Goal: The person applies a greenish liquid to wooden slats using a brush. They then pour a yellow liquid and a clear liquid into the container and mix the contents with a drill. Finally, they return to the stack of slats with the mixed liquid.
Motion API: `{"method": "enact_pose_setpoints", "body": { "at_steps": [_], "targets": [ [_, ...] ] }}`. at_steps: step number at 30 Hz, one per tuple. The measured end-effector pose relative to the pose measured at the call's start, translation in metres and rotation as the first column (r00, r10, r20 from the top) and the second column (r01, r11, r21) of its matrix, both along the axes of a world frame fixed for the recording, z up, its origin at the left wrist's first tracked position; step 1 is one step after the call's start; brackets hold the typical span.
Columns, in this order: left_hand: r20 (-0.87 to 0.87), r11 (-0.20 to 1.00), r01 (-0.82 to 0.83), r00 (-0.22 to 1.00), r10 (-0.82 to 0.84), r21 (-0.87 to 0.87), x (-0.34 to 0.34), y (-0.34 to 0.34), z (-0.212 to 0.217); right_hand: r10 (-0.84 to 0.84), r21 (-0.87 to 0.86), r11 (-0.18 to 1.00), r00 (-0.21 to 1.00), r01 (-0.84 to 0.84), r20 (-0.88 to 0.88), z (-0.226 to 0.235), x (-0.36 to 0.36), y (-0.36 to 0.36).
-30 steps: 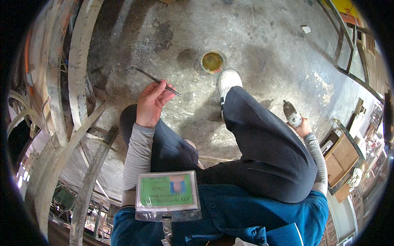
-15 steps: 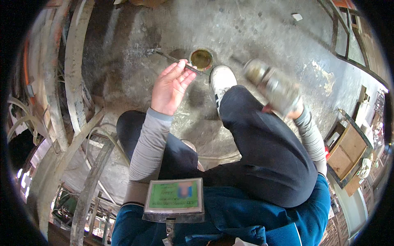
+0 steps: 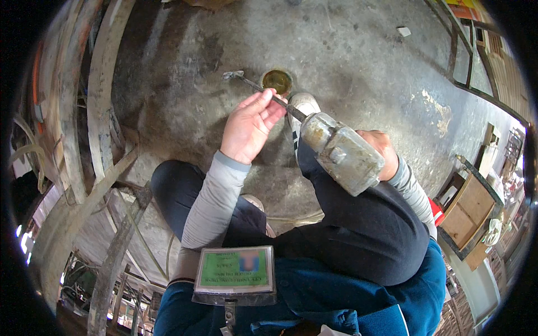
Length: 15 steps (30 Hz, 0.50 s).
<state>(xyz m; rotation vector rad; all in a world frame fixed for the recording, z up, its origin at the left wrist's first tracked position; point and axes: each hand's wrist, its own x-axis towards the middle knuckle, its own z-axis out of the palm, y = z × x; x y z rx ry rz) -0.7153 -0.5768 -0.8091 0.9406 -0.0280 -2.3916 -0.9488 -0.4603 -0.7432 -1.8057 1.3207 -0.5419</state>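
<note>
My left hand (image 3: 248,127), reaching over the floor, pinches a thin dark rod (image 3: 251,84) between thumb and fingertips. A ragged whitish tip ends the rod at the upper left. My right hand (image 3: 383,152) is closed on a bulky, grimy grey body (image 3: 348,153), bottle-like or motor-like; its exact kind is unclear. A dark shaft at its narrow front lines up with the rod; whether they are joined I cannot tell. Some right fingers are hidden behind the body. Just beyond my left fingertips, a small round container (image 3: 278,77) of yellowish-brown liquid sits on the floor.
My white shoe (image 3: 304,105) stands close to the container. Wooden and metal frame bars (image 3: 101,101) rise along the left. A wooden tray-like box (image 3: 469,210) lies at the right. A metal frame (image 3: 472,50) stands far right, and a small white block (image 3: 403,32) lies on the floor.
The grey body has swung left and down, bringing its shaft to the rod at my left fingers. My left hand has shifted slightly right and down, still pinching the rod.
</note>
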Motion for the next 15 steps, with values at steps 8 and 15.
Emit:
{"method": "enact_pose_setpoints", "body": {
  "at_steps": [8,15],
  "targets": [
    [-0.063,0.956,0.177,0.984,-0.167,0.232,-0.03,0.031,-0.037,-0.1,0.287,0.946,0.979,0.148,-0.175,0.023,0.009,-0.002],
    [-0.016,0.963,0.054,0.999,-0.051,0.263,-0.041,0.033,-0.083,-0.031,0.252,0.959,0.935,0.128,-0.353,-0.014,0.024,-0.013]
  ]
}}
